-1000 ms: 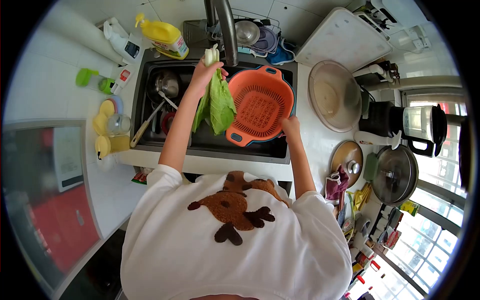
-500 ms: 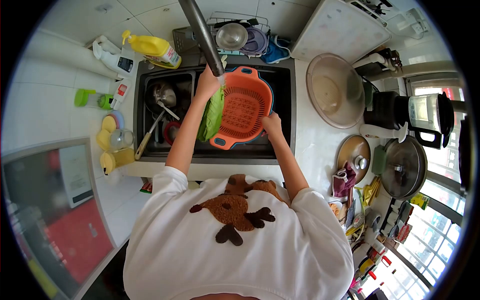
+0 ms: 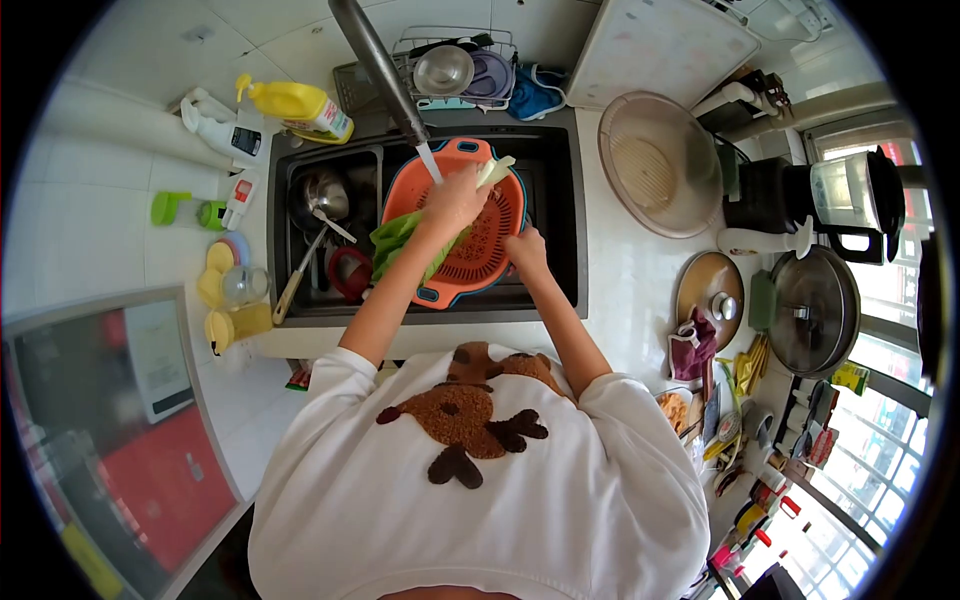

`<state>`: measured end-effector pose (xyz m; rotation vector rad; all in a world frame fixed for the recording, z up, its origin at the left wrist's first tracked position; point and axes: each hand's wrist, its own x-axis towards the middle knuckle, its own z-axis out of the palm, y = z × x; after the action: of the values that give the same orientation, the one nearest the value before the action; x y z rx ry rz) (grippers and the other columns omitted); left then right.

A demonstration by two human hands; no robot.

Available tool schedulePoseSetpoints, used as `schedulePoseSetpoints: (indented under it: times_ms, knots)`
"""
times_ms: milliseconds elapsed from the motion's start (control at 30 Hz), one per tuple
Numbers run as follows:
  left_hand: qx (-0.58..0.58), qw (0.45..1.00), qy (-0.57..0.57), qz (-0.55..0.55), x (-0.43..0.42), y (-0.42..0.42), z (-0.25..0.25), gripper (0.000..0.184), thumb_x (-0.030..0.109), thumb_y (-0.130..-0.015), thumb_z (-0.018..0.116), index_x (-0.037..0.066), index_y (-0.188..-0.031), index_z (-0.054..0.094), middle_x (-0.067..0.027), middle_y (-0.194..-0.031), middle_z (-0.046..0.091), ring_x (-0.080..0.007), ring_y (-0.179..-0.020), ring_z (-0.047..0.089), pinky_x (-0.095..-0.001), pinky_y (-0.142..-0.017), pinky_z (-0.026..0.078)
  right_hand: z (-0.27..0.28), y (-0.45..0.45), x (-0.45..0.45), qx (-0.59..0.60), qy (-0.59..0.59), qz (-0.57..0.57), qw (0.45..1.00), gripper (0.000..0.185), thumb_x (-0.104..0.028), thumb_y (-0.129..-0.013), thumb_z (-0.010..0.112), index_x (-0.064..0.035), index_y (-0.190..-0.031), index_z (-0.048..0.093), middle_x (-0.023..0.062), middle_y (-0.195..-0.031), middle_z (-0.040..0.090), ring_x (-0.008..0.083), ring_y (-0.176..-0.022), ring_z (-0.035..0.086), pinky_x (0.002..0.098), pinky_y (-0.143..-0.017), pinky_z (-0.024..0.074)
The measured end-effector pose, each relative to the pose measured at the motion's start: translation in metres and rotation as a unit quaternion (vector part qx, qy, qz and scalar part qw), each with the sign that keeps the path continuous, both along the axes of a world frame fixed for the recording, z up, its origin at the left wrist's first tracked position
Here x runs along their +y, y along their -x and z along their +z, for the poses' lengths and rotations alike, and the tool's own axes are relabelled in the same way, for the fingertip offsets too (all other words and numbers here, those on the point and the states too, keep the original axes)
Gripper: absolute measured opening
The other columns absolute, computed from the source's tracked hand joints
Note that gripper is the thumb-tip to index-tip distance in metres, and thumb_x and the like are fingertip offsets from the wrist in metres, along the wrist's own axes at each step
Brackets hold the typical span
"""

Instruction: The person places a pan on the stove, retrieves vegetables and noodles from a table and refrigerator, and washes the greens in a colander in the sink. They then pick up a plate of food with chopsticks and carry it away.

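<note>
My left hand (image 3: 456, 203) is closed around a leafy green vegetable (image 3: 398, 240). Its pale stalk sticks out past my fingers at the upper right, and its green leaves hang toward the lower left over the colander's side. Water runs from the faucet (image 3: 404, 112) close by that hand. An orange colander (image 3: 470, 262) in a dark-edged outer basin sits tilted in the right bowl of the black sink (image 3: 556, 190). My right hand (image 3: 527, 250) grips the colander's right rim, its fingers partly hidden.
In the left sink bowl lie a metal ladle (image 3: 325, 195), a long-handled utensil (image 3: 290, 292) and a red-rimmed container (image 3: 349, 272). A yellow detergent bottle (image 3: 300, 108) stands behind. On the right counter are a large translucent basin (image 3: 660, 165) and pot lids (image 3: 710, 300).
My left hand has moved right with the leafy green, from the colander's left edge to over it. The colander has shifted left, beneath the water stream, with my right hand still on its rim.
</note>
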<state>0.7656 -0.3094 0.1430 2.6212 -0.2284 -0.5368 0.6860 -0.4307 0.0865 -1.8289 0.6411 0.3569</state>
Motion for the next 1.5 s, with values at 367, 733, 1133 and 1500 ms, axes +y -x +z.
schedulePoseSetpoints:
  times_ms: [367,733,1133,1500]
  knots:
    - [-0.205,0.886,0.415,-0.014,-0.016,0.01,0.036,0.038,0.023,-0.079,0.059,0.0,-0.102,0.04,-0.0083,-0.075,0.056,-0.0187,-0.067,0.056,-0.0282,-0.061,0.044,-0.015,0.01,-0.009,0.035,-0.055,-0.056,0.996,0.032,-0.008,-0.065,0.046,0.0005,-0.094,0.056,0.0145,-0.063,0.059,0.022,-0.039,0.055,0.0313,-0.036,0.0452]
    - [0.067,0.874,0.416,0.244,0.019,0.005,-0.054,0.03,0.026,-0.083,0.054,0.003,-0.099,0.045,-0.0016,-0.072,0.051,-0.0096,-0.068,0.051,-0.0224,-0.06,0.038,-0.002,0.023,-0.017,-0.003,-0.003,-0.057,0.998,0.038,-0.006,-0.064,0.042,-0.0008,-0.1,0.052,0.017,-0.065,0.059,0.025,-0.04,0.055,0.0328,-0.039,0.0462]
    - [-0.053,0.871,0.457,0.17,0.038,0.024,-0.063,0.049,0.009,-0.075,0.058,0.008,-0.121,0.04,-0.0054,-0.097,0.051,-0.0133,-0.084,0.052,-0.0255,-0.072,0.043,-0.031,0.036,-0.004,0.003,-0.036,-0.041,0.999,0.038,-0.007,-0.063,0.044,-0.0025,-0.1,0.053,0.016,-0.064,0.059,0.0256,-0.041,0.055,0.0328,-0.039,0.0463]
    - [-0.176,0.833,0.495,0.176,0.018,0.016,-0.093,0.027,0.021,-0.085,0.048,0.0,-0.101,0.047,-0.003,-0.066,0.046,-0.0119,-0.065,0.048,-0.0238,-0.059,0.038,-0.031,0.039,0.002,-0.015,-0.067,-0.043,0.997,0.038,-0.005,-0.062,0.044,0.001,-0.099,0.052,0.0165,-0.062,0.059,0.0244,-0.041,0.056,0.0329,-0.038,0.0463]
